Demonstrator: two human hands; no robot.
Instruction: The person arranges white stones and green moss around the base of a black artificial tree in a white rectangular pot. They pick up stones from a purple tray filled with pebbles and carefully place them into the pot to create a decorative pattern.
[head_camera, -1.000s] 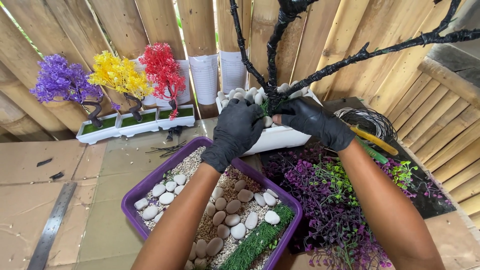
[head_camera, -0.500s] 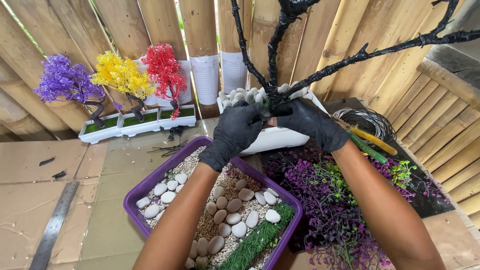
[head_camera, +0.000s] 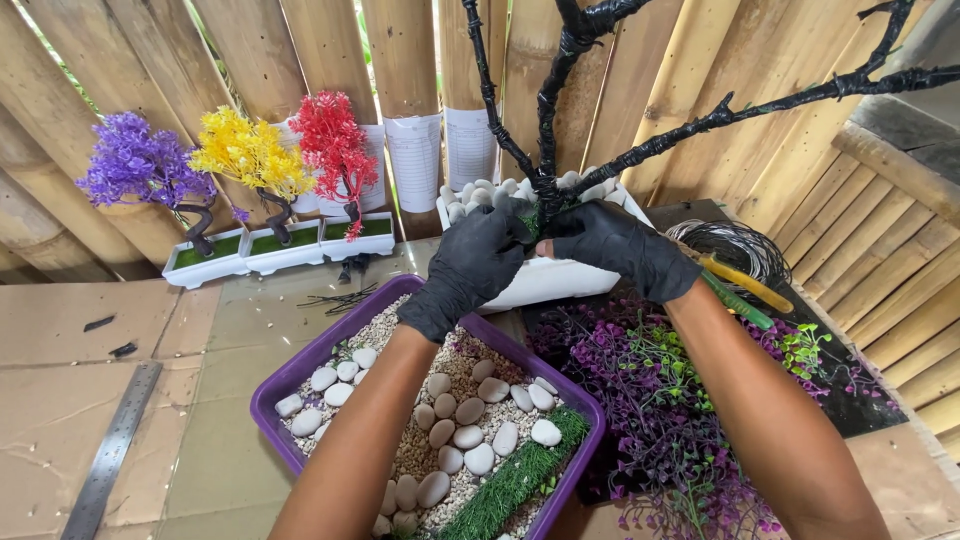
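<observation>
Hands in black gloves, left hand (head_camera: 480, 255) and right hand (head_camera: 620, 245), grasp the black tree trunk (head_camera: 546, 190) in the white pot (head_camera: 560, 280).

three small trees (head_camera: 255, 160), steel ruler (head_camera: 110, 450), wire coil (head_camera: 735, 245)

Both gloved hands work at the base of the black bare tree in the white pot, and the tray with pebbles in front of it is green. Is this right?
Not quite. The head view shows the tray is purple, not green. The rest holds: the left hand and right hand, in black gloves, are at the base of the black tree in the white pot.
</observation>
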